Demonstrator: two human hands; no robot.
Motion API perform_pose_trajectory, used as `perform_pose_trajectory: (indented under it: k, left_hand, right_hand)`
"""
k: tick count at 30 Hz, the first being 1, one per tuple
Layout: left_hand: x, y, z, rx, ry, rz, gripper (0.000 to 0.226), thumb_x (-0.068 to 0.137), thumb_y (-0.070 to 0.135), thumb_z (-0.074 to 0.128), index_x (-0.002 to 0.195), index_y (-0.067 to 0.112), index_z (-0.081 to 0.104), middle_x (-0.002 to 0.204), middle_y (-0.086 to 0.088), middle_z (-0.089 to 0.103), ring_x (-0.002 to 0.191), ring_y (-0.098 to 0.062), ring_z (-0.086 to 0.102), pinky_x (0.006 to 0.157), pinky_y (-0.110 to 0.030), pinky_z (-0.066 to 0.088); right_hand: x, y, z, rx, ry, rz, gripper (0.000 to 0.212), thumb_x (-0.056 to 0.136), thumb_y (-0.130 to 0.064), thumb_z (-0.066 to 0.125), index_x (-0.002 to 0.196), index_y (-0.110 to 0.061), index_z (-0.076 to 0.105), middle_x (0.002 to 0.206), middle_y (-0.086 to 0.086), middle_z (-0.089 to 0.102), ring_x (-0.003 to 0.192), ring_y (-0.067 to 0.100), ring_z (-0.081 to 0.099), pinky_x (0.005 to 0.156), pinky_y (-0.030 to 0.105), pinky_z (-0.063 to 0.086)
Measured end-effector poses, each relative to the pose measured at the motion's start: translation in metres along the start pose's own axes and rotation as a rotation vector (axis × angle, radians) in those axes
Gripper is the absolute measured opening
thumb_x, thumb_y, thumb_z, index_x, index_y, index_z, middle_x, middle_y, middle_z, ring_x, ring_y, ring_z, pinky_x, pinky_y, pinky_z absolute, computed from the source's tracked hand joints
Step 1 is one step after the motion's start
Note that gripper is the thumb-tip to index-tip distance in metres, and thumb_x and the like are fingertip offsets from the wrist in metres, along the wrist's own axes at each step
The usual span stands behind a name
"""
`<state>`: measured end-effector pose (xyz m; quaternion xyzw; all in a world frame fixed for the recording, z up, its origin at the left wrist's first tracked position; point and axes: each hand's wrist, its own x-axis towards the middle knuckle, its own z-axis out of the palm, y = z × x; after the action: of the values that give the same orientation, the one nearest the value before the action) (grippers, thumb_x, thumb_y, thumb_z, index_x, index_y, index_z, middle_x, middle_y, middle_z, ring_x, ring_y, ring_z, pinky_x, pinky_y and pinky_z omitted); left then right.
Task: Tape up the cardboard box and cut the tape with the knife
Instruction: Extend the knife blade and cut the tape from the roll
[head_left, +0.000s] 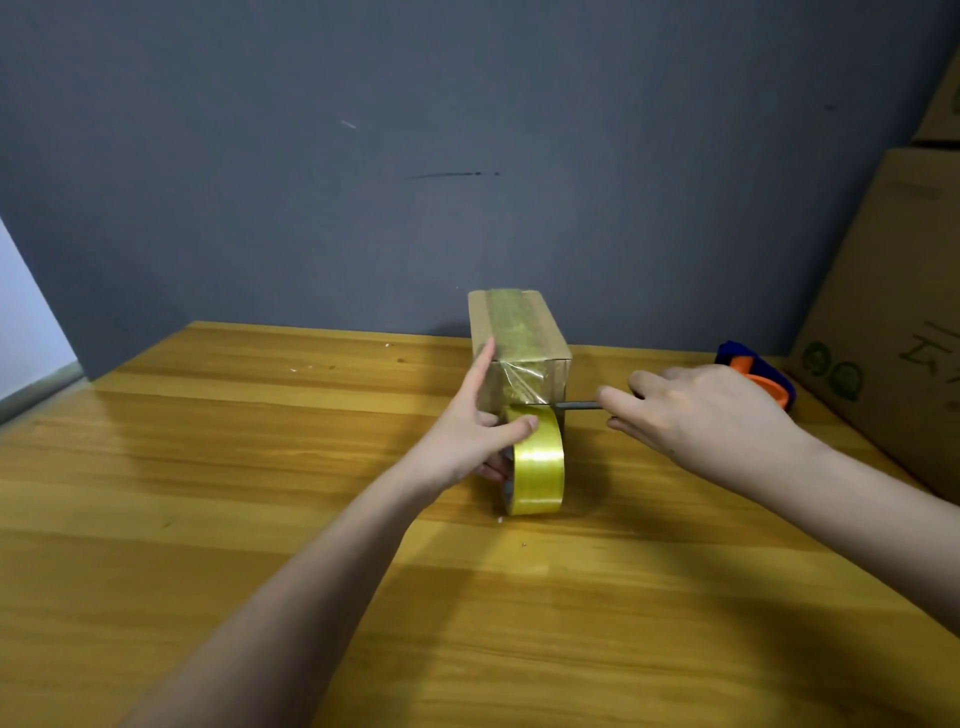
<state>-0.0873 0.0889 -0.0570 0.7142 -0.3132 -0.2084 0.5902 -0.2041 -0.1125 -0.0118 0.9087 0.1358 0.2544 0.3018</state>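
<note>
A small cardboard box (524, 338) stands on the wooden table (208, 467), with clear tape running over its top and down its near face. A yellow tape roll (537, 467) stands on edge just in front of it, its strip still joined to the box. My left hand (467, 436) grips the roll with thumb on top, its forefinger resting against the box's left edge. My right hand (706, 410) holds a knife, whose grey blade (576, 405) lies level and reaches the tape between roll and box. The knife's handle is hidden in my palm.
A blue and orange tape dispenser (763, 374) lies behind my right hand. Large cardboard cartons (893, 322) are stacked at the right edge of the table. A grey wall rises right behind the box.
</note>
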Motion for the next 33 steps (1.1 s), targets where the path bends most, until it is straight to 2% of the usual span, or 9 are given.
perform_pose_trajectory:
  k: [7, 11, 17, 19, 21, 24, 26, 30, 33]
  left_hand:
    - [-0.001, -0.001, -0.001, -0.011, 0.005, 0.003, 0.099, 0.086, 0.021, 0.067, 0.145, 0.049, -0.008, 0.078, -0.001, 0.07, 0.057, -0.007, 0.066, 0.052, -0.023, 0.053]
    - [-0.001, 0.0, -0.002, -0.012, 0.006, 0.003, 0.099, 0.086, 0.022, 0.067, 0.145, 0.05, -0.007, 0.076, -0.001, 0.07, 0.057, -0.007, 0.066, 0.051, -0.022, 0.051]
    - [-0.003, -0.002, 0.0, -0.045, 0.04, 0.028, 0.097, 0.086, 0.019, 0.066, 0.145, 0.049, -0.005, 0.067, 0.004, 0.07, 0.055, -0.005, 0.063, 0.049, -0.02, 0.049]
    - [-0.005, -0.004, 0.003, -0.038, 0.042, 0.066, 0.097, 0.087, 0.02, 0.066, 0.145, 0.05, -0.005, 0.078, 0.003, 0.073, 0.062, -0.014, 0.065, 0.053, -0.023, 0.051]
    - [-0.008, -0.005, 0.005, 0.015, 0.062, 0.093, 0.099, 0.086, 0.022, 0.068, 0.144, 0.05, -0.006, 0.094, -0.002, 0.073, 0.078, -0.028, 0.067, 0.064, -0.03, 0.054]
    - [-0.014, -0.007, 0.011, 0.056, 0.081, 0.108, 0.101, 0.082, 0.026, 0.071, 0.145, 0.049, -0.006, 0.102, -0.015, 0.07, 0.09, -0.026, 0.067, 0.089, -0.042, 0.052]
    - [-0.018, -0.008, 0.015, -0.009, 0.067, 0.099, 0.098, 0.083, 0.02, 0.07, 0.145, 0.048, 0.0, 0.104, -0.014, 0.07, 0.094, -0.034, 0.067, 0.096, -0.045, 0.05]
    - [-0.021, -0.009, 0.024, -0.078, 0.019, 0.043, 0.096, 0.076, 0.022, 0.07, 0.145, 0.047, 0.009, 0.118, -0.012, 0.065, 0.11, -0.026, 0.062, 0.103, -0.043, 0.044]
    - [-0.022, -0.006, 0.034, -0.059, 0.016, 0.074, 0.082, 0.086, 0.008, 0.061, 0.145, 0.042, 0.015, 0.119, -0.008, 0.065, 0.097, -0.021, 0.064, 0.093, -0.037, 0.049]
  right_hand:
    - [0.004, 0.001, 0.01, 0.0, -0.042, -0.01, 0.019, 0.081, -0.026, 0.068, 0.087, -0.011, 0.058, 0.057, 0.009, 0.053, 0.039, 0.025, 0.049, 0.033, 0.027, 0.037]
    - [-0.006, 0.003, 0.01, -0.01, -0.075, 0.019, 0.018, 0.083, -0.025, 0.062, 0.092, -0.011, 0.055, 0.061, 0.011, 0.055, 0.041, 0.025, 0.05, 0.033, 0.028, 0.041]
    - [-0.012, 0.003, 0.007, -0.023, -0.158, 0.099, 0.019, 0.088, -0.033, 0.055, 0.092, -0.014, 0.053, 0.062, 0.006, 0.057, 0.043, 0.022, 0.052, 0.035, 0.024, 0.031]
    - [-0.018, 0.003, 0.006, -0.021, -0.173, 0.149, 0.023, 0.092, -0.04, 0.046, 0.097, -0.019, 0.053, 0.07, 0.002, 0.06, 0.05, 0.02, 0.057, 0.037, 0.024, 0.031]
    - [-0.025, 0.003, 0.006, 0.012, -0.2, 0.207, 0.03, 0.095, -0.046, 0.032, 0.107, -0.023, 0.049, 0.083, -0.003, 0.062, 0.06, 0.017, 0.06, 0.04, 0.024, 0.035]
    - [-0.035, 0.001, 0.006, 0.119, -0.237, 0.311, 0.034, 0.095, -0.05, 0.028, 0.113, -0.027, 0.047, 0.095, -0.007, 0.06, 0.068, 0.014, 0.062, 0.043, 0.025, 0.043]
    - [-0.041, -0.001, 0.006, 0.186, -0.251, 0.378, 0.034, 0.095, -0.051, 0.028, 0.111, -0.028, 0.047, 0.096, -0.008, 0.06, 0.071, 0.013, 0.062, 0.049, 0.027, 0.051]
    - [-0.048, -0.007, 0.009, 0.349, -0.31, 0.538, 0.029, 0.095, -0.052, 0.034, 0.109, -0.029, 0.046, 0.088, -0.007, 0.064, 0.071, 0.016, 0.063, 0.056, 0.035, 0.054]
    - [-0.051, -0.011, 0.015, 0.622, -0.328, 0.707, 0.022, 0.094, -0.048, 0.041, 0.107, -0.032, 0.049, 0.078, -0.005, 0.067, 0.063, 0.016, 0.063, 0.055, 0.036, 0.054]
